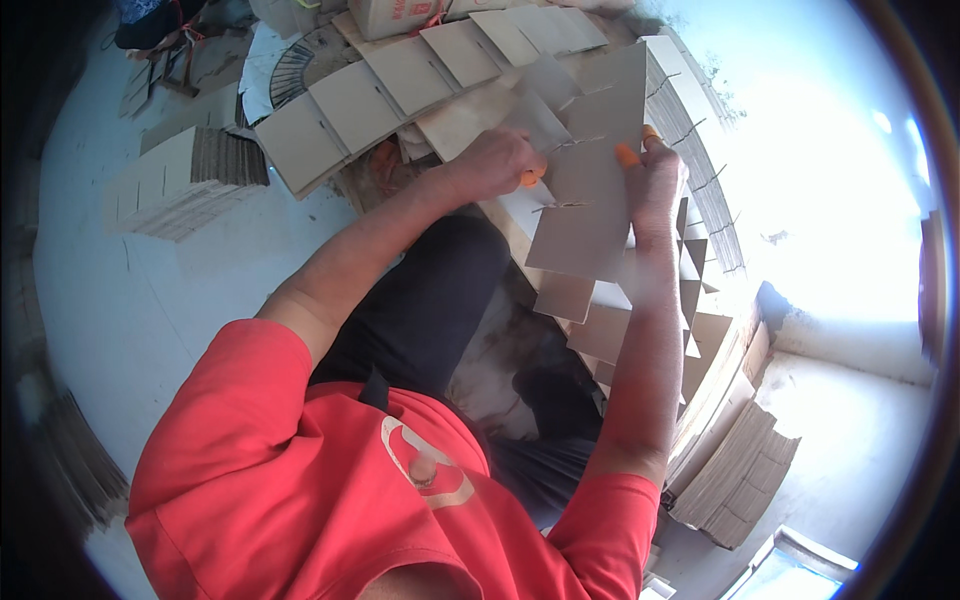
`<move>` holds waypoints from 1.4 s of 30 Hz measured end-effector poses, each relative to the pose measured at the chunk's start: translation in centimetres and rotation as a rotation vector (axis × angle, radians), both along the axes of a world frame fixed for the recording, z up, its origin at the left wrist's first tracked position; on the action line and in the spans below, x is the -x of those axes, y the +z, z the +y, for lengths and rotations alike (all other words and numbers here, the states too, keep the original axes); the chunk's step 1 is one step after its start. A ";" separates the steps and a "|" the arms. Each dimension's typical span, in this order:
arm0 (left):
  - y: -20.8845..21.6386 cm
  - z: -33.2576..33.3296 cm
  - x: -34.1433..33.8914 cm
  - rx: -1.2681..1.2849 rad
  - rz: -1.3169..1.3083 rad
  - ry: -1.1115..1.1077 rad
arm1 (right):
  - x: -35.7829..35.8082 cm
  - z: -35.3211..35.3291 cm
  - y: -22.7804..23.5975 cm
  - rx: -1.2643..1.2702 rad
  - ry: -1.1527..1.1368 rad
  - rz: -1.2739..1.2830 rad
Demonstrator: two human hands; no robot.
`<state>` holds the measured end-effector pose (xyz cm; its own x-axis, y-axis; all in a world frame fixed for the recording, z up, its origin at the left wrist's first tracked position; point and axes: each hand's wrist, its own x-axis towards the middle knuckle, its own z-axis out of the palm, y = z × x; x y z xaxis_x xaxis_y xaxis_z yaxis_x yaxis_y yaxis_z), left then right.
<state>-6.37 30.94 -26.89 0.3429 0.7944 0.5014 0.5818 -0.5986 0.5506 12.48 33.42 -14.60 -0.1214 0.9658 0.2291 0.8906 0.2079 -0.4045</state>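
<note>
A slotted grey-brown cardboard sheet is held up in front of me, with smaller cardboard strips crossing it at its slits. My left hand is closed at the sheet's left side, pinching a cardboard strip near one slit. Around the sheet's right edge, my right hand is closed, its thumb toward the front face. Orange finger covers show on both hands. Below the sheet, partly behind my right forearm, sits a cardboard divider grid of interlocked pieces.
Overlapping cardboard sheets lie in a row across the far side. Stacks of slotted cardboard stand at left and right. A cardboard bundle rests at lower right. A printed carton is at the back.
</note>
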 end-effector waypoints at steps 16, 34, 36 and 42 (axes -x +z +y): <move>0.3 1.1 -0.9 -0.044 -0.013 0.011 | 1.2 1.7 -3.2 0.041 0.106 0.024; 0.6 2.1 -1.2 0.017 0.006 -0.030 | 1.2 1.5 -3.9 0.088 0.135 -0.164; 0.5 2.0 -1.3 0.016 0.003 -0.036 | 1.1 1.5 -3.7 0.090 0.126 -0.206; 0.4 2.0 -0.9 0.063 0.017 -0.018 | 2.2 -1.9 0.7 0.260 -0.009 -0.226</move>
<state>-5.48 32.93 -26.49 0.3652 0.8180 0.4443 0.5809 -0.5732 0.5779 10.30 31.53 -13.88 -0.1317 0.9897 -0.0569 0.9652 0.1149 -0.2349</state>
